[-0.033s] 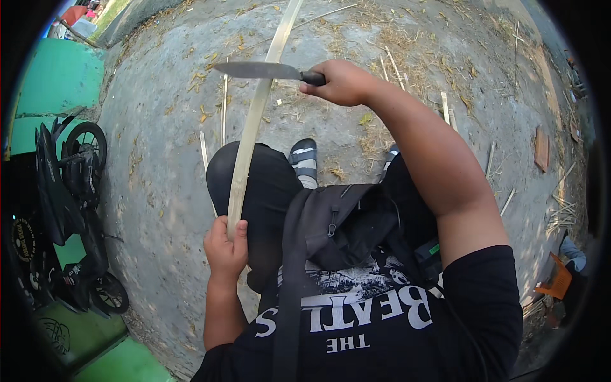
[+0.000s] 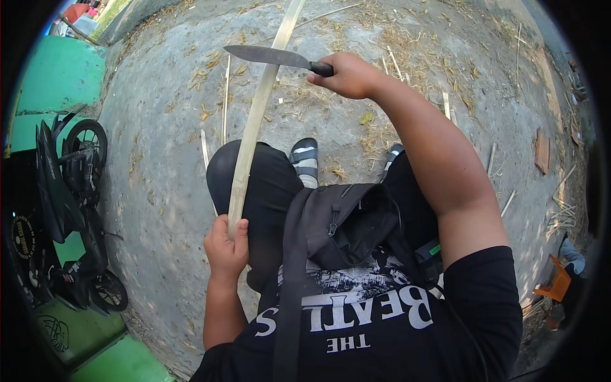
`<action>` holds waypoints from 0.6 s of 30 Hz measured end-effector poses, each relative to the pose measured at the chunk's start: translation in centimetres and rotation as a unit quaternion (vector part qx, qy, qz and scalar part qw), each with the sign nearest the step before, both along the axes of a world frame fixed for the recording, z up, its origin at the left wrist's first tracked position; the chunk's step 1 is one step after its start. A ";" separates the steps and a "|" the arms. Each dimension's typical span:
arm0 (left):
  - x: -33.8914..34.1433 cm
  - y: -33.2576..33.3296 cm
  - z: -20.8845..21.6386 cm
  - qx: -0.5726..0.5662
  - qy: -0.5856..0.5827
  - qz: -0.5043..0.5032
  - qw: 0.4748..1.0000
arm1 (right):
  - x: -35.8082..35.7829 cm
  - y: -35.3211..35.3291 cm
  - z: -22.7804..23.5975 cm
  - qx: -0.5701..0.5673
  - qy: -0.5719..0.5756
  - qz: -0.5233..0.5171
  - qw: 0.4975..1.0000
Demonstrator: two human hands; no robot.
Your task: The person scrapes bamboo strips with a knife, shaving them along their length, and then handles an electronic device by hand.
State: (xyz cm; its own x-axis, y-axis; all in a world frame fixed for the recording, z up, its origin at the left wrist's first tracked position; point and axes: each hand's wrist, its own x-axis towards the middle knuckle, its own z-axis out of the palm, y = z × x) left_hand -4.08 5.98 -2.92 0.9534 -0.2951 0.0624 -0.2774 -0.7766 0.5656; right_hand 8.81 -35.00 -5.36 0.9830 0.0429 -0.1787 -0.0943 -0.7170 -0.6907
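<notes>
"Where's the pale strip (image 2: 253,121)?"
"It slants from near left, past the left knee (image 2: 218,167), toward the far side; the left hand (image 2: 228,248) is wrapped around its near end."
"And the right hand (image 2: 347,75)?"
"Gripping a knife (image 2: 270,56), which crosses over the strip and hides a bit of it."
"What's around?"
"A motorcycle (image 2: 53,191) at left, thin sticks (image 2: 226,102) on the ground (image 2: 165,159), a black bag (image 2: 315,219) near."
</notes>
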 end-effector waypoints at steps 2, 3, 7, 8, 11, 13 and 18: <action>0.1 -0.2 0.3 -0.008 0.005 -0.003 1.000 | 0.0 -0.5 0.1 -0.050 0.010 0.009 0.999; 0.2 -0.2 0.5 -0.007 0.005 0.000 1.000 | 0.1 -0.2 0.1 -0.049 0.010 0.012 0.999; 0.0 0.1 0.8 0.002 0.036 0.008 0.999 | -1.0 4.0 0.7 -0.059 -0.004 0.116 0.992; -0.1 0.3 0.8 0.001 0.036 0.009 0.999 | -1.2 4.8 1.0 -0.056 -0.015 0.125 0.990; -0.3 0.6 -0.1 -0.011 -0.037 -0.029 0.999 | -0.5 3.2 0.6 -0.020 -0.045 0.068 0.996; -0.4 0.5 0.1 -0.004 -0.033 -0.032 0.999 | 0.3 0.6 -1.3 0.045 -0.051 -0.034 0.997; 0.0 0.2 0.7 0.009 0.006 -0.017 1.000 | -1.2 2.2 -0.2 -0.020 -0.030 0.082 0.996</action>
State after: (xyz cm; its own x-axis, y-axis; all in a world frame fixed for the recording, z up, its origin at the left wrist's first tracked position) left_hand -4.06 6.19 -2.26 0.9437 -0.3275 0.0459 -0.2969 -0.7777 0.5541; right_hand 7.65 -32.76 -5.55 0.9720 0.1986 -0.1253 0.0673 -0.7466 -0.6619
